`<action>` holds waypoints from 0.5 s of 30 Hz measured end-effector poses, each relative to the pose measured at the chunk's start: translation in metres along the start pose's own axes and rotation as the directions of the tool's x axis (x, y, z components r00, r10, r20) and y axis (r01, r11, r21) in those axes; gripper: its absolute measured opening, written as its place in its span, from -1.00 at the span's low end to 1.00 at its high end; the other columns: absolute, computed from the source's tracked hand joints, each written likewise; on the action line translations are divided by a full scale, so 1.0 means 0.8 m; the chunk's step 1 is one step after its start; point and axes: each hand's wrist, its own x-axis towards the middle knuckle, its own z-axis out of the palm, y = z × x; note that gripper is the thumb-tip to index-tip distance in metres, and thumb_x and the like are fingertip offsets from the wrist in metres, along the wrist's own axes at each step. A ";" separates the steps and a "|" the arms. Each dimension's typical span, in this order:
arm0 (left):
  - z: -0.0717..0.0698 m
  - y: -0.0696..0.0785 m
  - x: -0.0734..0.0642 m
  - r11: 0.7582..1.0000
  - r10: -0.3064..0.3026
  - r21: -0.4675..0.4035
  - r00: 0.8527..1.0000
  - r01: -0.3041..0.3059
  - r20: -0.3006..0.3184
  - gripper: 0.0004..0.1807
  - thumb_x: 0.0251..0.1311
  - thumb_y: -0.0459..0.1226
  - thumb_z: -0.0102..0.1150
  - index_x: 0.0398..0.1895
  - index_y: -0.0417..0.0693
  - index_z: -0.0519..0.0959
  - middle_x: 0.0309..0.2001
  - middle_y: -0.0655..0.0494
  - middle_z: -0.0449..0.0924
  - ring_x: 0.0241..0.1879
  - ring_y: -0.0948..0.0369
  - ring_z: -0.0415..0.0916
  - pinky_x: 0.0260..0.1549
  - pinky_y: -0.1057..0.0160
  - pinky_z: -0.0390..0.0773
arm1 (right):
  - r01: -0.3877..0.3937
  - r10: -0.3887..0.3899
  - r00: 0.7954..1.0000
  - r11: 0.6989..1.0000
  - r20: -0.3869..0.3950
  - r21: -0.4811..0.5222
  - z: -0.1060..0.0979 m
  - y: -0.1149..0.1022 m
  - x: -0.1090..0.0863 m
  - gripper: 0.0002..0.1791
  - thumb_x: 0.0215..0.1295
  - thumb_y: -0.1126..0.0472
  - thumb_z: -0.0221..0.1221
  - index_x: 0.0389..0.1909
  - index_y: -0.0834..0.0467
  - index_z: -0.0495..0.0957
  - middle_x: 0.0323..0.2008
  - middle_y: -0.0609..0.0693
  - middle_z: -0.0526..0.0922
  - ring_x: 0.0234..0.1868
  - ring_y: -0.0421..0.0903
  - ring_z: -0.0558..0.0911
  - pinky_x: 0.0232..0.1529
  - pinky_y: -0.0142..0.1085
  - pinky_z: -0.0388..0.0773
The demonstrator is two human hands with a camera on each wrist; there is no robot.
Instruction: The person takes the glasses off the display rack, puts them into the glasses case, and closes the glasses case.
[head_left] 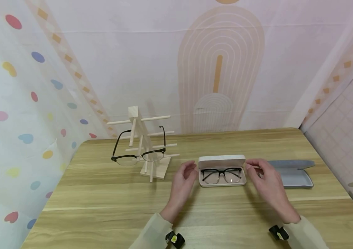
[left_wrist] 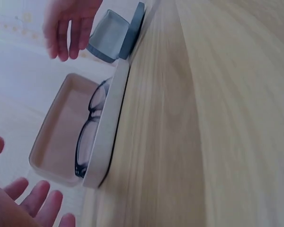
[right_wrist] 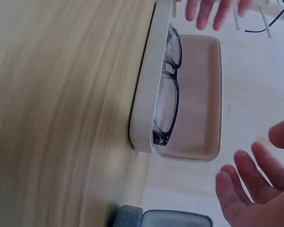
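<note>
A white glasses case with a pinkish lining stands with its lid raised on the table. Inside lies a pair of black-framed glasses, lenses toward the front. My left hand is at the case's left end, fingers relaxed and holding nothing. At the right end is my right hand, its fingers loosely bent with nothing in them. In the left wrist view, the left fingers are spread apart from the raised lid. The right wrist view has the right fingers beside the lid too.
Left of the case stands a wooden display rack with several pegs. Half-rimmed glasses hang on it, temples pointing back. A blue-grey case lies open behind my right hand. Patterned cloth hangs along the table's back edge.
</note>
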 end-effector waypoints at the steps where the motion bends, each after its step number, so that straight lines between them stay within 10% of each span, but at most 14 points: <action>1: 0.002 0.001 -0.001 1.000 0.010 -0.010 1.000 -0.010 -0.004 -0.56 0.38 -0.33 0.16 0.28 -0.34 0.50 0.16 -0.22 0.61 0.17 -0.10 0.57 0.25 -0.11 0.51 | 0.011 -0.011 1.000 1.000 -0.019 0.002 0.002 0.000 0.000 -0.72 0.56 0.14 0.14 0.06 0.24 0.66 0.03 0.11 0.68 -0.01 0.03 0.66 -0.03 -0.51 0.52; 15: 0.011 -0.003 0.006 0.999 0.010 -0.032 0.998 -0.008 0.066 -0.41 0.56 -0.11 0.01 0.53 -0.17 0.31 0.49 -0.12 0.33 0.47 -0.11 0.26 0.43 -0.16 0.27 | 0.012 -0.018 0.998 0.995 0.056 0.104 0.015 0.006 0.013 -0.44 0.60 0.05 0.10 0.43 0.29 0.38 0.44 0.31 0.35 0.37 0.32 0.42 0.32 0.20 0.44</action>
